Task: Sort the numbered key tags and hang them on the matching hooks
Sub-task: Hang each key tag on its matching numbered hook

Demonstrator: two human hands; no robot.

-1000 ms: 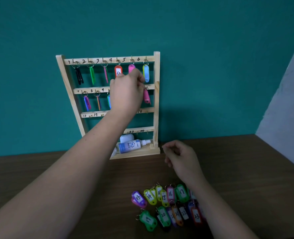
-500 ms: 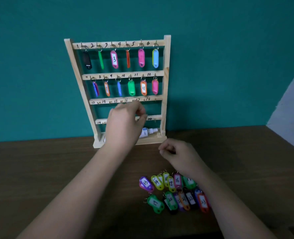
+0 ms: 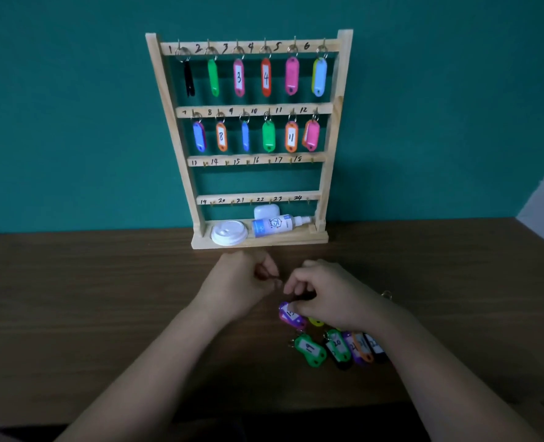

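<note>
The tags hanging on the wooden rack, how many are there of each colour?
Going by the colour that mostly shows on each tag hanging on the rack:
Black: 1
Green: 2
Pink: 3
Orange or red: 3
Blue: 3
Total: 12

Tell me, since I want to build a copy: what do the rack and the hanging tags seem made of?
The rack looks like pale unfinished wood: visible grain, matte, hand-inked numbers. The tags, such as tag 4, look like glossy coloured plastic with white paper inserts, on thin metal rings.
</note>
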